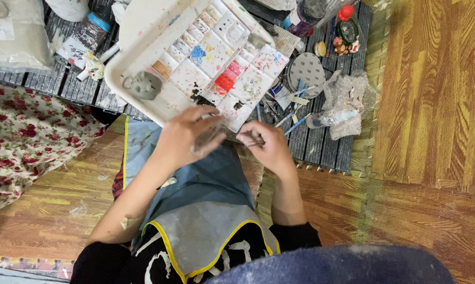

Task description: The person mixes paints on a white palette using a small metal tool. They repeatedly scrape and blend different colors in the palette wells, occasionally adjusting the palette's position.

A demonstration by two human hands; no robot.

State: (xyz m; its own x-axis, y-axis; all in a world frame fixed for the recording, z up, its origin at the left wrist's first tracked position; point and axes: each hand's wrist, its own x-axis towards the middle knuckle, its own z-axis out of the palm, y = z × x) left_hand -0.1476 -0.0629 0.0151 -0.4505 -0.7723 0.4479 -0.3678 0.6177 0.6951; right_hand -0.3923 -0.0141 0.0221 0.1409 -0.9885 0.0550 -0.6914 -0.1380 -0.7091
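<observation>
Both hands sit close together over the lap, just below the near edge of the paint palette (216, 63). Left hand (187, 138) curled around a small clear, blurred thing (208, 138), fingers wrapped on it; can't tell what kind of thing it is. Right hand (266, 143) closed, fingertips pinching a thin stick-like tool (248, 141), too blurred to tell if it's a brush. Hands near each other, not clearly touching.

Palette is white, tilted, many small wells with red, blue, brown and pink paint stains. Grey clay piece (142, 85) lies on the palette's left flat part. Palette rests on a low dark slatted counter (321, 142). Right of the palette: round grey dotted disc (307, 71), loose brushes (295, 102), crumpled clear plastic wrap (348, 97) with a small bottle (332, 118) on it. Floral cloth (27, 131) lies on the wooden floor (432, 105) at left. Blue-grey apron (206, 210) with yellow trim covers the lap.
</observation>
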